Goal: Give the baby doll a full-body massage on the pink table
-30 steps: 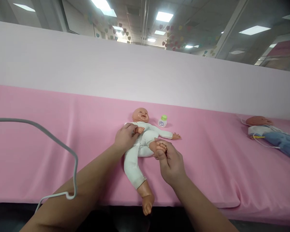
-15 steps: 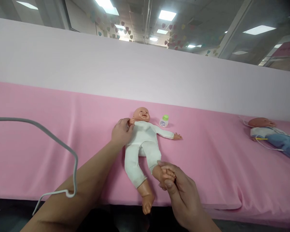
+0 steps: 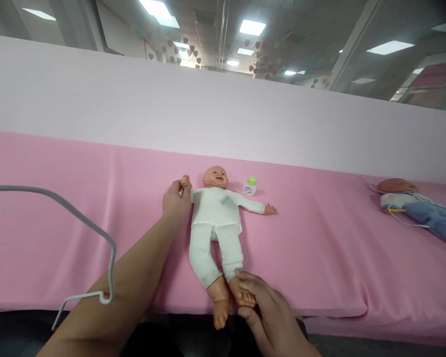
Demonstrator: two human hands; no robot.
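Observation:
A baby doll (image 3: 215,223) in white clothes lies on its back on the pink padded table (image 3: 78,223), head toward the far side. My left hand (image 3: 176,201) grips the doll's raised arm beside its head. My right hand (image 3: 263,310) grips one foot at the table's near edge, with that leg stretched out straight. The doll's other arm lies out to the right, and its other foot hangs over the edge.
A small white bottle with a green cap (image 3: 250,186) stands just right of the doll's head. A second doll in blue (image 3: 416,206) lies at the far right. A grey cable (image 3: 96,233) loops over my left forearm. A pale wall panel (image 3: 223,114) backs the table.
My right hand has drawn the doll's bent leg down from its belly until it lies straight. My left hand has moved the doll's arm from its chest up beside the head.

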